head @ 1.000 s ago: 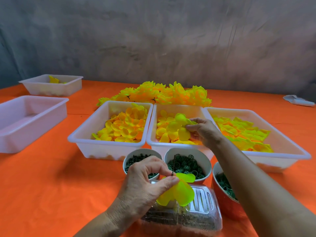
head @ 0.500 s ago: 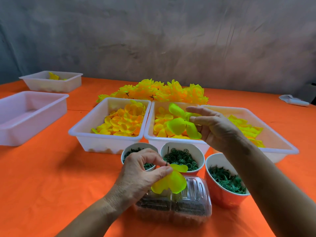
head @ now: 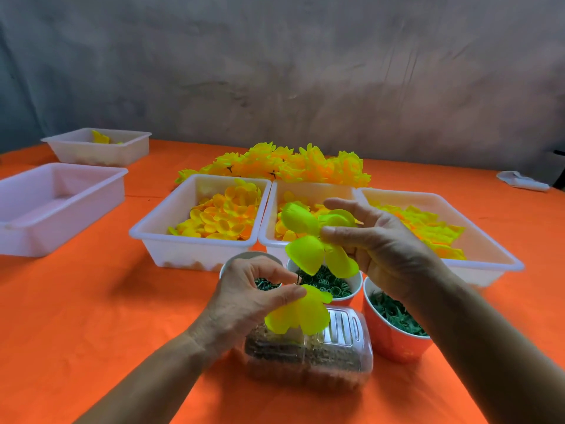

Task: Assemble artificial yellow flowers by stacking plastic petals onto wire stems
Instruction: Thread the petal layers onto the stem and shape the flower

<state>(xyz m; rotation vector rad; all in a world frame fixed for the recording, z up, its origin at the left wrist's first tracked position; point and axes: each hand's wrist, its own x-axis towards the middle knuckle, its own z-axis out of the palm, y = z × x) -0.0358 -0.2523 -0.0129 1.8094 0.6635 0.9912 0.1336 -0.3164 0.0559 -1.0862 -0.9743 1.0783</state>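
My right hand [head: 382,243] pinches a glossy, cupped petal cluster [head: 318,240]; my left hand [head: 247,298] pinches a thin wire stem [head: 297,278] carrying smooth yellow petals [head: 301,315].

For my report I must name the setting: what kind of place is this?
Probably a small craft workbench: white plastic trays of loose yellow petals, a heap of finished yellow flowers, and an orange-covered table against a bare grey wall.
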